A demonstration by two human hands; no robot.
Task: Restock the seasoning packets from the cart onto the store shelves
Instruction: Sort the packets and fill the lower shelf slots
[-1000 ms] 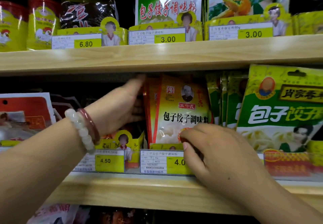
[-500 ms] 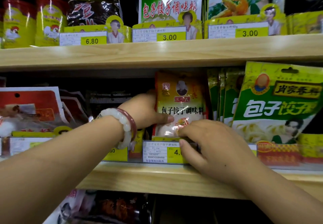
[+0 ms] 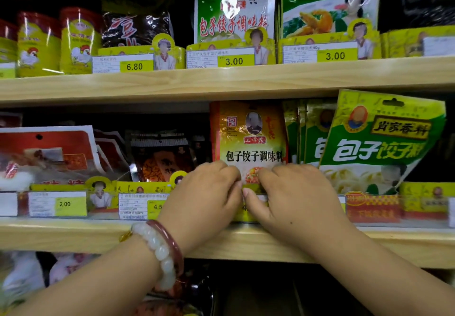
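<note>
Wooden shelves (image 3: pixel 221 84) fill my view, stacked with seasoning packs behind yellow price tags. A second ago my left hand (image 3: pixel 206 192) was reaching behind the row; now it has come forward to meet my right hand (image 3: pixel 293 197) at the foot of the orange seasoning packet (image 3: pixel 251 140). Both hands curl their fingers on its lower edge. It now stands upright and squared on the middle shelf (image 3: pixel 73 234), just beside the green packets (image 3: pixel 379 143). I judge this packet nearly placed; the cart is out of view.
</note>
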